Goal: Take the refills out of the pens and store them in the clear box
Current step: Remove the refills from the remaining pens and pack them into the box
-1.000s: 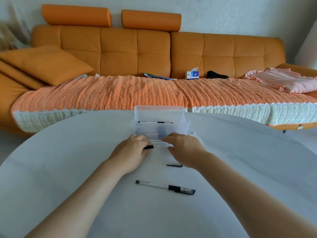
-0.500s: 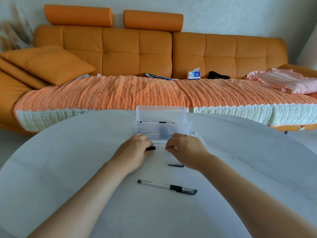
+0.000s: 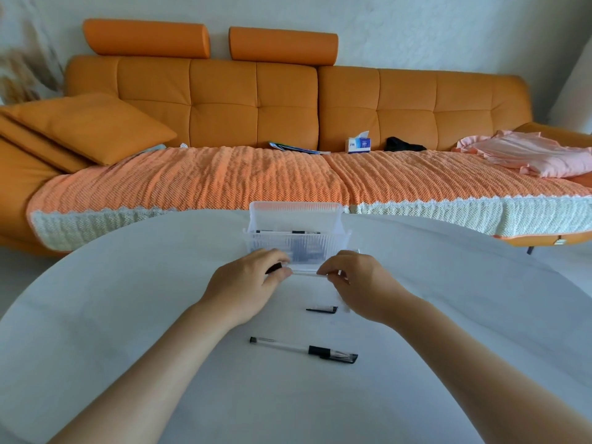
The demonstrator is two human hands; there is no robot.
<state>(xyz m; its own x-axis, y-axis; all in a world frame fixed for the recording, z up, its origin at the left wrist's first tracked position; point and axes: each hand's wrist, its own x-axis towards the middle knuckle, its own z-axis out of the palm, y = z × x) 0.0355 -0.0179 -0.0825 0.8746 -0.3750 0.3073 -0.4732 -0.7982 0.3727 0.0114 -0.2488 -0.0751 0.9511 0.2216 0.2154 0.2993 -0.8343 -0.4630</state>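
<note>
Head view, pen [image 3: 306, 273] gripped between left hand [image 3: 246, 288] and right hand [image 3: 357, 283]

box [image 3: 294, 213] on the table's [image 3: 128, 315] far side, sofa [image 3: 224, 100] behind it; cap [image 3: 322, 309] before the box, pen [image 3: 302, 350] nearest

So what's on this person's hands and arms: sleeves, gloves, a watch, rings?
Nothing worn shows. The left hand and right hand are ungloved, with no rings visible. The left arm and right arm are bare down to the frame edge: no sleeves, watch or bracelet.
</note>
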